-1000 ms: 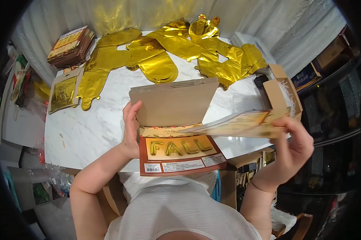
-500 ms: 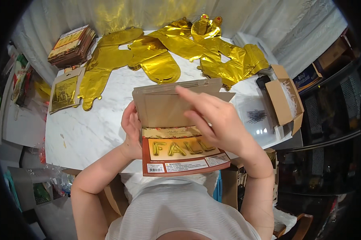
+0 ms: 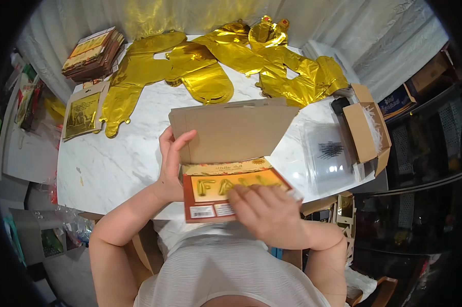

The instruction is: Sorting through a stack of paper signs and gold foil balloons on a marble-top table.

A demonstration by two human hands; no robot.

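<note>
A stack of folded brown cardboard header cards point(image 3: 231, 134) stands above the table's near edge. Its upper flap is raised, while the red-and-orange printed panel point(image 3: 205, 197), picturing gold letter balloons, lies toward me. My left hand point(image 3: 170, 166) grips the stack's left edge, with fingertips on the cardboard face and the rest of the grip behind. Across the printed panel's lower right, my right hand point(image 3: 264, 212) lies with fingers stretched out and pressed against the surface. Its thumb is hidden.
Gold foil balloons point(image 3: 205, 71) spread over the back of the marble-patterned table point(image 3: 123, 174). More printed cards point(image 3: 92, 53) are piled at back left, above a packaged gold item point(image 3: 84, 113). Clear plastic bags point(image 3: 328, 158) and an open cardboard box point(image 3: 363, 123) sit at right.
My right hand has come down from the raised flap onto the printed panel. The raised cardboard now shows a broader face, and my left fingers have shifted onto its front.
</note>
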